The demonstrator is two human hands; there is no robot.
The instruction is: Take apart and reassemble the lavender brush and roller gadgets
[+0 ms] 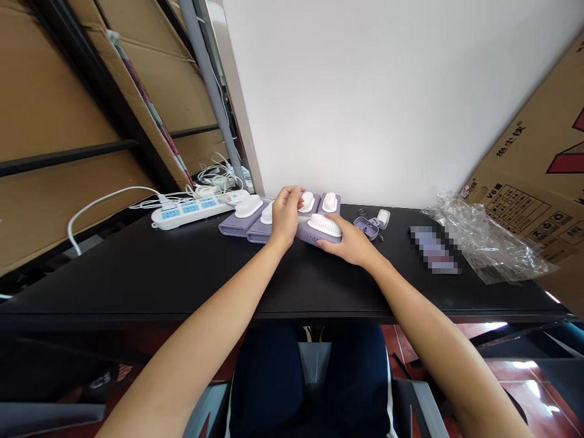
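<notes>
Black table [182,267] against a white wall: right hand [351,243] grips a purple brush unit [319,230]; left hand [285,213] curls shut over the row's neighbour [267,213]. Crowded units could get knocked.

Near half of black table [137,274] open, 6 o'clock approach free. Blocked: power strip [191,210] at 10, purple units [249,220] at 12 (tight row), plastic bag [488,243] at 3.
</notes>
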